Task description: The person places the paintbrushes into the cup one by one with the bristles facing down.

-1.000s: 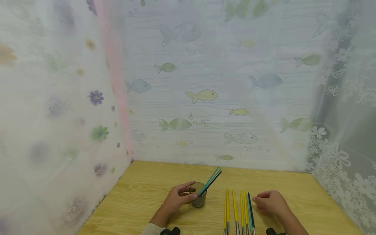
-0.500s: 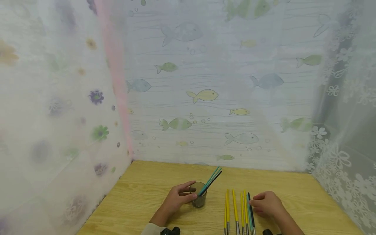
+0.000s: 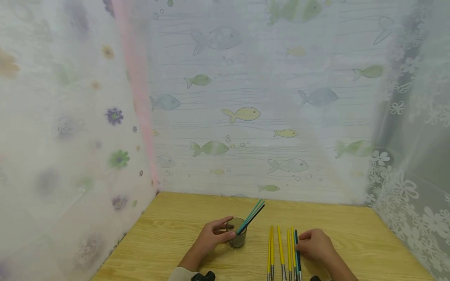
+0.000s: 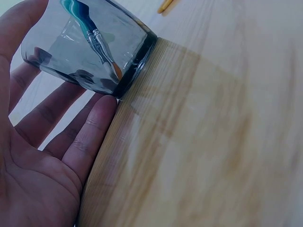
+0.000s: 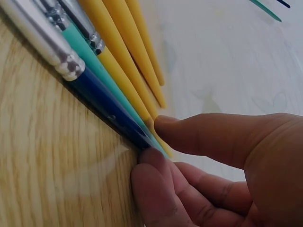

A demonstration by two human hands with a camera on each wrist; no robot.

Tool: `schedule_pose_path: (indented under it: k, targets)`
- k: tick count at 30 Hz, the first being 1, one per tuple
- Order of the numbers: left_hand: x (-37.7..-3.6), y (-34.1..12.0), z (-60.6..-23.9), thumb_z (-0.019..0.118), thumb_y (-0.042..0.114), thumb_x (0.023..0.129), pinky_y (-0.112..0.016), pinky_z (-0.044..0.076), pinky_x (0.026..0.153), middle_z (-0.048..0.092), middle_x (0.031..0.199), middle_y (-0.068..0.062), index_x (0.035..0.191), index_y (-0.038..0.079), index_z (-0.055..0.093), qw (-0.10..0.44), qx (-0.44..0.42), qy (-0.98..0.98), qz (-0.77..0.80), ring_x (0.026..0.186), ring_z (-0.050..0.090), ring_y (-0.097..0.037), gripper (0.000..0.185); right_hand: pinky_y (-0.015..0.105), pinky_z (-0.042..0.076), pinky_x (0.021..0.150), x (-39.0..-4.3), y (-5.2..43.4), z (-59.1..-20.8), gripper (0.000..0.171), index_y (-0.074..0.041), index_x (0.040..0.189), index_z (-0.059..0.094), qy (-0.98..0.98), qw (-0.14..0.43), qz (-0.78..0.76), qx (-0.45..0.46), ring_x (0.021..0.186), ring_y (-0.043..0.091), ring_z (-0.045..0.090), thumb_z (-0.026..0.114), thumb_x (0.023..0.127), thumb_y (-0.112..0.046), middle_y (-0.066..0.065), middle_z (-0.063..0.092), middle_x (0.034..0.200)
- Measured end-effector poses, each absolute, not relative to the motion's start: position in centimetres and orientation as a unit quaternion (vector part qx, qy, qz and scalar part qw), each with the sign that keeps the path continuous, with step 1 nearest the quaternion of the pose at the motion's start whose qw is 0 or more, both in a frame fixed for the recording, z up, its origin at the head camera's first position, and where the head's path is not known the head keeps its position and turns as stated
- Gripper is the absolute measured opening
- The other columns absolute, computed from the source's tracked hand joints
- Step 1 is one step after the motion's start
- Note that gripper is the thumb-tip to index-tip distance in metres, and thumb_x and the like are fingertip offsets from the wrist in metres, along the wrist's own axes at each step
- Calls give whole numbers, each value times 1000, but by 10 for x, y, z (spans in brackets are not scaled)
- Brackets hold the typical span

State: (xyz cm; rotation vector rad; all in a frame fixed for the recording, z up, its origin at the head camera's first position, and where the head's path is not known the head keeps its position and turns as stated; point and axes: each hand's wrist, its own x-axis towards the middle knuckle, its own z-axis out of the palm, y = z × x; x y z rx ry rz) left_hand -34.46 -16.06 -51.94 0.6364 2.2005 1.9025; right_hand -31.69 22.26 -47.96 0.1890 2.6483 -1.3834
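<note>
My left hand [image 3: 211, 236] holds a smoky grey drinking glass [image 3: 237, 242], its thumb and fingers around the side. Two teal paintbrushes [image 3: 250, 215] and a dark one [image 3: 256, 215] lean to the right inside, bristles down, as the left wrist view shows of some. To the right, several paintbrushes lie in a row, most with yellow handles [image 3: 281, 249]. At the row's right end my right hand [image 3: 316, 246] pinches a dark blue paintbrush [image 5: 106, 111] near its handle end. A teal paintbrush [image 5: 90, 59] lies right beside it.
The wood-grain table [image 3: 183, 210] bears everything. Behind it hangs a translucent curtain [image 3: 246, 156] printed with fish. Flower-patterned curtains stand at the left [image 3: 88, 175] and right [image 3: 404, 195] sides.
My right hand has moved left to the dark blue paintbrush, which has shifted slightly left toward the teal one. My left hand and the glass have stayed in place.
</note>
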Motion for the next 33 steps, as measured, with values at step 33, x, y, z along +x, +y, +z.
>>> schedule_pose_path:
  k: [33]
  targets:
    - [-348,-162,-524,69,30,102,-40,61,93,61,144,-20,153,32,52,79,218,742,629,128,64,-35,54,33,57,66,-315,227,-478,29,2,104,75,932,57,-354,49,78,17,64,79,81,-15,4,72,93]
